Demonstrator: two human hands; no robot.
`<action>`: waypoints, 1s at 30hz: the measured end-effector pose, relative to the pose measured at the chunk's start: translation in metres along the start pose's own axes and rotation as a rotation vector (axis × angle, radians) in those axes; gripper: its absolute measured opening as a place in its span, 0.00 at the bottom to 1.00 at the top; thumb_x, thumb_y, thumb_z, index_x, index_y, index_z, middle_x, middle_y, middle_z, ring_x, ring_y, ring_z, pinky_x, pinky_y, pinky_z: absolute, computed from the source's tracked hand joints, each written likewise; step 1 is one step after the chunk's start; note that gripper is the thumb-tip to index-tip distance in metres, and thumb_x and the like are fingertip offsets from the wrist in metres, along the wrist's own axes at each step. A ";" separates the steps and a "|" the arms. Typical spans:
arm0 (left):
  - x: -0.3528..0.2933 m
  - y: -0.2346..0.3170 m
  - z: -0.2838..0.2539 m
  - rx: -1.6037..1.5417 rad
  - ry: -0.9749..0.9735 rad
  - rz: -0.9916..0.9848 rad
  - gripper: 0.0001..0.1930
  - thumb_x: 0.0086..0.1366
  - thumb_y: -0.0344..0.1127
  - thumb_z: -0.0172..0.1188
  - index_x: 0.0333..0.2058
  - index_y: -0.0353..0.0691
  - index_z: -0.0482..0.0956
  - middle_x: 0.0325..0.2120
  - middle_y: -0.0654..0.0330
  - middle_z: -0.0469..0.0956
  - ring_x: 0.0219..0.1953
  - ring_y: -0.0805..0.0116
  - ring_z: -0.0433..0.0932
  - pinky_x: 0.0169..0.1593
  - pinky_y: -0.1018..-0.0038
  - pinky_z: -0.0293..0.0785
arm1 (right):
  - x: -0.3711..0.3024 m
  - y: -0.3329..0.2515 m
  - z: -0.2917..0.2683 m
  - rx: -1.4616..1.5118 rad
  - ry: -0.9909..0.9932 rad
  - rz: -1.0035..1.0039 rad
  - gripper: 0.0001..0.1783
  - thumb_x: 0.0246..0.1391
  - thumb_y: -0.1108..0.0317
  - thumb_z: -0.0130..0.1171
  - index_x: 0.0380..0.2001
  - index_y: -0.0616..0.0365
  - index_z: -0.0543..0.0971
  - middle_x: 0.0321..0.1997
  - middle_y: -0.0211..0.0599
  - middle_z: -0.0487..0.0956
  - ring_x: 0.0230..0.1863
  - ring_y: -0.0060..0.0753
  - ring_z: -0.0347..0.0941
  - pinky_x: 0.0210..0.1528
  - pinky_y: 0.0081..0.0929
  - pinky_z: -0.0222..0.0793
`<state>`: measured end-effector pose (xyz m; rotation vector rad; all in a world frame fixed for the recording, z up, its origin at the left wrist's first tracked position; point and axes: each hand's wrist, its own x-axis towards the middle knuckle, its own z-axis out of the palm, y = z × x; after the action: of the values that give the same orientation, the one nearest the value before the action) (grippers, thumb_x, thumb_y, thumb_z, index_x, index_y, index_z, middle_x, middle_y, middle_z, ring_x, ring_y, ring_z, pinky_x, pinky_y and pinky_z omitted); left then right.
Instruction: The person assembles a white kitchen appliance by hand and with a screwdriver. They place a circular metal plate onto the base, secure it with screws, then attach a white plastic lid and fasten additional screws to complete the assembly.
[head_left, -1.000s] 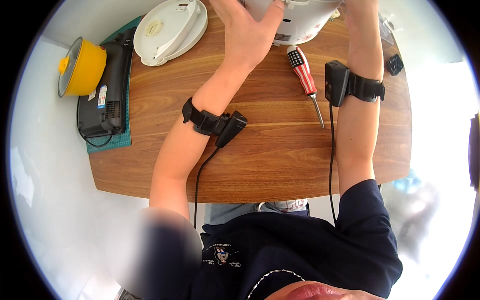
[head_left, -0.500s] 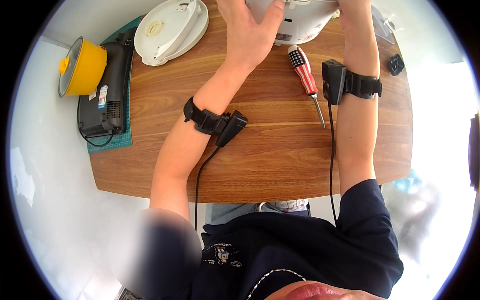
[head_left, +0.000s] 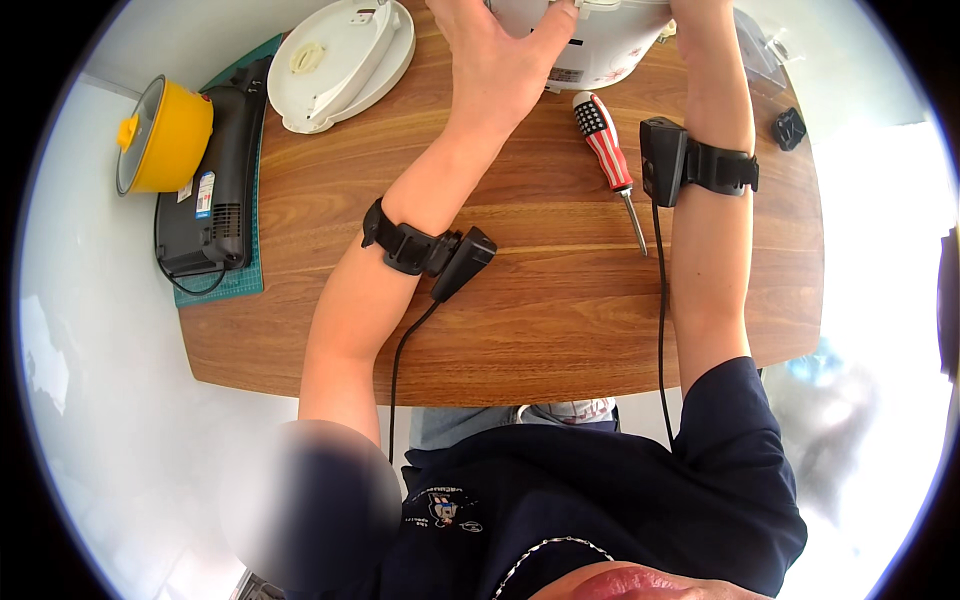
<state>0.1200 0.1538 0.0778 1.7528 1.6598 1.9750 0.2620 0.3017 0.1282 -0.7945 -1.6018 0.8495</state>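
Observation:
At the top edge of the head view stands a white rice cooker (head_left: pixel 617 42) with a pink flower print, its upper part cut off by the picture. My left hand (head_left: pixel 497 62) is at its left side, the thumb laid along the rim; the other fingers are mostly out of view. Against the cooker's right side rests my right hand (head_left: pixel 703 14), its fingers cut off or hidden. Just in front of the cooker lies a screwdriver (head_left: pixel 607 150) with a red-and-white striped, star-dotted handle, its metal tip pointing toward me between my forearms.
Left of my left hand lies a round white lid (head_left: pixel 335 72) with a cream fitting. A yellow pot (head_left: pixel 180 140) sits by a black tabletop stove (head_left: pixel 205 225) on a green cutting mat (head_left: pixel 250 283). At right are a clear plastic piece (head_left: pixel 762 52) and a small black part (head_left: pixel 789 129).
Both forearms have shifted very slightly to the left in the picture. The hands stay at the cooker, and the screwdriver lies as before.

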 end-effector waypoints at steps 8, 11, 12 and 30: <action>-0.001 -0.022 0.000 0.120 -0.009 0.166 0.43 0.69 0.47 0.65 0.73 0.37 0.50 0.68 0.42 0.52 0.70 0.44 0.52 0.72 0.51 0.50 | 0.002 0.000 -0.003 -0.123 -0.011 0.053 0.32 0.54 0.70 0.49 0.62 0.70 0.75 0.34 0.41 0.81 0.35 0.31 0.74 0.43 0.27 0.70; -0.002 -0.020 0.001 0.133 -0.004 0.186 0.42 0.71 0.45 0.63 0.73 0.35 0.49 0.68 0.41 0.52 0.70 0.43 0.53 0.72 0.50 0.49 | 0.003 0.006 -0.001 -0.159 0.016 -0.035 0.31 0.55 0.69 0.48 0.63 0.69 0.75 0.35 0.45 0.82 0.34 0.32 0.75 0.42 0.28 0.72; -0.004 -0.021 0.002 0.134 0.006 0.180 0.42 0.71 0.45 0.62 0.73 0.35 0.49 0.68 0.41 0.52 0.70 0.42 0.53 0.72 0.50 0.48 | -0.008 -0.008 -0.001 -0.159 -0.003 -0.027 0.31 0.55 0.69 0.48 0.63 0.69 0.75 0.35 0.46 0.83 0.35 0.32 0.76 0.42 0.29 0.72; -0.008 -0.019 0.007 0.244 -0.046 0.195 0.55 0.64 0.47 0.71 0.72 0.27 0.40 0.71 0.36 0.44 0.72 0.37 0.47 0.74 0.48 0.43 | 0.004 0.020 -0.002 -0.338 0.009 -0.201 0.29 0.58 0.64 0.44 0.58 0.71 0.78 0.64 0.66 0.74 0.73 0.56 0.62 0.74 0.37 0.55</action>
<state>0.1170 0.1620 0.0582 2.1003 1.8473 1.8517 0.2648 0.3158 0.1136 -0.8515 -1.8090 0.4359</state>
